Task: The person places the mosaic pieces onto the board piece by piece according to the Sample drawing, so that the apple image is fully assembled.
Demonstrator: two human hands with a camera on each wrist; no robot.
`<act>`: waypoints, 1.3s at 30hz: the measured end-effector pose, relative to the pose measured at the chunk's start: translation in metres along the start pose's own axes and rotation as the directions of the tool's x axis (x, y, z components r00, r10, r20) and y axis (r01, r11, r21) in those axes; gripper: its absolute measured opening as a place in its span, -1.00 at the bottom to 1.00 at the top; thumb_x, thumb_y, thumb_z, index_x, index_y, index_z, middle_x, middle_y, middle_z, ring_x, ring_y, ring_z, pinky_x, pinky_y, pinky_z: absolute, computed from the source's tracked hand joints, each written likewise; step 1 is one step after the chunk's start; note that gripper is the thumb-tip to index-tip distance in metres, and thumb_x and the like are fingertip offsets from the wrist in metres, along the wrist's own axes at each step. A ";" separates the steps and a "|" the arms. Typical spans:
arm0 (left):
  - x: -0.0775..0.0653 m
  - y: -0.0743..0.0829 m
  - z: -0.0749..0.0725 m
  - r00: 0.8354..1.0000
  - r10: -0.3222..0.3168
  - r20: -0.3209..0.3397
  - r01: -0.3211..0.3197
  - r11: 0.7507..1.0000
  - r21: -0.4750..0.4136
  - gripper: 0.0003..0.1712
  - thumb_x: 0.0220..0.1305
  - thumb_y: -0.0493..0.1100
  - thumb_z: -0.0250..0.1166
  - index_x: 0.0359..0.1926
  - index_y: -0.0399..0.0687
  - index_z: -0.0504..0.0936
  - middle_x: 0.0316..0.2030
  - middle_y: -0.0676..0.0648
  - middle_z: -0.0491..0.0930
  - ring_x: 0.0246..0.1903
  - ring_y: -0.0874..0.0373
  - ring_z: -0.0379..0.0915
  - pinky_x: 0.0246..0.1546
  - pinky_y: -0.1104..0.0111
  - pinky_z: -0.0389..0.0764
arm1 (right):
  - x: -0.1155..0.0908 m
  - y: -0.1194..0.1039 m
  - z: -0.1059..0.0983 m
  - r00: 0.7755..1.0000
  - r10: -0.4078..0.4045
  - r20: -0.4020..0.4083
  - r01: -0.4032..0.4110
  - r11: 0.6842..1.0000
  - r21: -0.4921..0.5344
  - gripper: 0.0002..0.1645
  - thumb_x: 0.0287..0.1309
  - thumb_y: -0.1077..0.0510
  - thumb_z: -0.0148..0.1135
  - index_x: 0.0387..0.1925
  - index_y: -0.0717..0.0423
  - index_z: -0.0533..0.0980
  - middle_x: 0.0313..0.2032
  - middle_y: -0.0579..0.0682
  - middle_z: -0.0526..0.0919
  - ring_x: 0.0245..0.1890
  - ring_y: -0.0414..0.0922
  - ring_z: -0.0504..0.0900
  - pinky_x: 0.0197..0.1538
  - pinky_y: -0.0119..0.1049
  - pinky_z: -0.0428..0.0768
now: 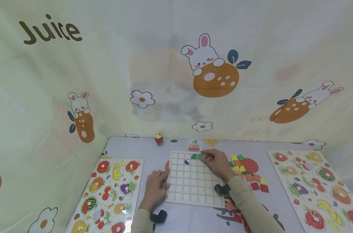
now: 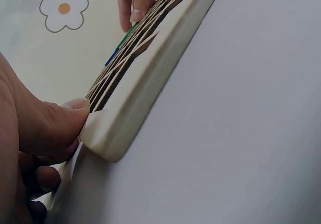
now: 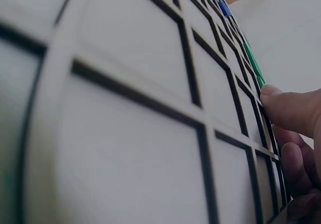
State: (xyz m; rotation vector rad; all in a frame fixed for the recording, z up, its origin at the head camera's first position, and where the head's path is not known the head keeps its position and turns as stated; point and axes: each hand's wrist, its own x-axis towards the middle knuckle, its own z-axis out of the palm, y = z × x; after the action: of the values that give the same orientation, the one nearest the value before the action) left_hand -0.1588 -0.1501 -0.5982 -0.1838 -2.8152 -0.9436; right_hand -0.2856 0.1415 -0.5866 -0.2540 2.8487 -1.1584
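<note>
Head view up, and I have the pale grid board (image 1: 194, 184) in the middle of the white table (image 1: 191, 220), right between the two hands. Up in its far row I see green on the cells, a green piece (image 1: 197, 156) toward the right-hand side, and a small blue piece (image 1: 187, 162) sits lower and further left. The right hand (image 1: 216, 161) is at that far right stretch, fingers bent, thumb tip right against the end of the green; whether it's pinching the piece or only touching it, I can't tell from here. Over to the left hand (image 1: 155, 186): its thumb presses on top of the board's edge with the fingers curled at the side and under, so that's a hold on the board, and my left wrist view shows it nicely. Moving outward, there's a little picture card (image 1: 194, 145) just beyond the far edge, and a small red-and-yellow toy figure (image 1: 159, 139) off to its left. On the right, loose coloured squares (image 1: 256, 177) lie scattered near the right forearm, in red, orange, yellow and green. Wider out I've got a fruit board (image 1: 110, 181) on the left, a second fruit board (image 1: 310, 173) on the right, and a bunny-print curtain (image 1: 165, 64) behind everything.
</note>
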 end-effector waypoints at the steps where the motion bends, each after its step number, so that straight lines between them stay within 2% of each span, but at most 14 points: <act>1: 0.000 0.000 0.000 1.000 0.003 -0.003 -0.003 1.000 0.004 -0.36 0.21 -0.24 0.41 0.35 -0.10 0.64 -0.35 0.15 0.42 -0.28 0.29 0.14 -0.17 0.33 0.19 | 0.000 -0.001 -0.001 1.000 0.000 0.000 0.000 1.000 0.005 -0.56 0.30 0.02 0.49 0.18 -0.04 0.70 -0.17 -0.06 0.73 -0.25 -0.11 0.55 -0.15 -0.22 0.46; 13: 0.001 0.000 -0.002 1.000 0.000 -0.010 0.000 1.000 -0.013 -0.36 0.21 -0.24 0.42 0.36 -0.09 0.64 -0.35 0.16 0.42 -0.28 0.29 0.15 -0.17 0.33 0.19 | 0.000 -0.008 -0.002 1.000 -0.002 -0.006 0.002 1.000 0.011 -0.65 0.29 0.02 0.49 0.08 -0.04 0.75 -0.18 -0.03 0.73 -0.26 -0.11 0.56 -0.17 -0.25 0.45; 18: 0.001 -0.001 0.000 1.000 0.009 -0.008 -0.009 1.000 -0.029 -0.34 0.19 -0.24 0.42 0.36 -0.10 0.64 -0.36 0.15 0.42 -0.27 0.28 0.16 -0.15 0.32 0.21 | -0.003 -0.001 -0.005 1.000 0.006 -0.019 -0.004 0.996 0.095 -0.59 0.30 0.03 0.49 0.17 -0.07 0.72 -0.16 -0.06 0.72 -0.21 -0.11 0.58 -0.15 -0.29 0.50; 22: 0.000 -0.003 0.003 1.000 0.026 -0.017 -0.026 0.999 -0.029 -0.33 0.16 -0.24 0.43 0.35 -0.09 0.65 -0.36 0.16 0.43 -0.28 0.29 0.16 -0.15 0.31 0.23 | -0.008 0.006 -0.020 0.998 -0.024 -0.065 0.033 0.989 0.146 -0.60 0.34 0.05 0.45 0.18 -0.04 0.71 -0.16 -0.03 0.72 -0.18 -0.07 0.58 -0.15 -0.32 0.55; 26: 0.000 -0.005 0.004 1.000 0.028 -0.014 -0.028 0.999 -0.021 -0.33 0.17 -0.22 0.43 0.36 -0.06 0.64 -0.36 0.18 0.43 -0.28 0.30 0.17 -0.14 0.31 0.24 | -0.012 0.017 -0.048 0.996 -0.030 -0.083 0.038 0.995 0.095 -0.64 0.35 0.05 0.43 0.12 0.02 0.72 -0.15 0.01 0.73 -0.18 -0.06 0.59 -0.20 -0.30 0.57; 31: 0.000 -0.006 0.002 1.000 0.008 -0.008 -0.008 1.000 -0.021 -0.32 0.18 -0.20 0.43 0.38 -0.03 0.63 -0.35 0.19 0.43 -0.27 0.30 0.18 -0.10 0.29 0.27 | -0.015 0.038 -0.082 1.000 -0.030 0.000 0.030 0.997 -0.073 -0.66 0.33 0.01 0.45 0.05 0.08 0.73 -0.17 -0.01 0.76 -0.22 -0.09 0.60 -0.17 -0.25 0.55; 34: 0.000 -0.007 0.001 1.000 0.003 -0.005 -0.003 1.000 -0.027 -0.32 0.19 -0.20 0.43 0.38 -0.02 0.63 -0.35 0.20 0.42 -0.26 0.30 0.18 -0.09 0.29 0.27 | -0.020 0.049 -0.092 0.998 -0.007 0.066 0.015 0.992 -0.125 -0.66 0.32 0.00 0.46 0.01 0.10 0.74 -0.19 -0.02 0.77 -0.23 -0.10 0.62 -0.15 -0.23 0.56; 39: 0.000 -0.007 0.002 1.000 0.022 -0.014 -0.023 1.000 -0.020 -0.33 0.18 -0.20 0.43 0.37 -0.03 0.64 -0.36 0.20 0.42 -0.27 0.30 0.18 -0.12 0.30 0.25 | -0.030 0.059 -0.094 0.992 0.025 0.120 -0.010 0.992 -0.126 -0.67 0.28 0.00 0.48 -0.01 0.08 0.74 -0.21 -0.05 0.77 -0.23 -0.10 0.60 -0.15 -0.24 0.58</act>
State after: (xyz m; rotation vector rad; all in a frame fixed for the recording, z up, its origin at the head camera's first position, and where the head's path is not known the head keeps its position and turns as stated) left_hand -0.1602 -0.1539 -0.6039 -0.2105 -2.7862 -0.9657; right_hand -0.2744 0.2530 -0.5609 -0.2942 2.8138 -0.9275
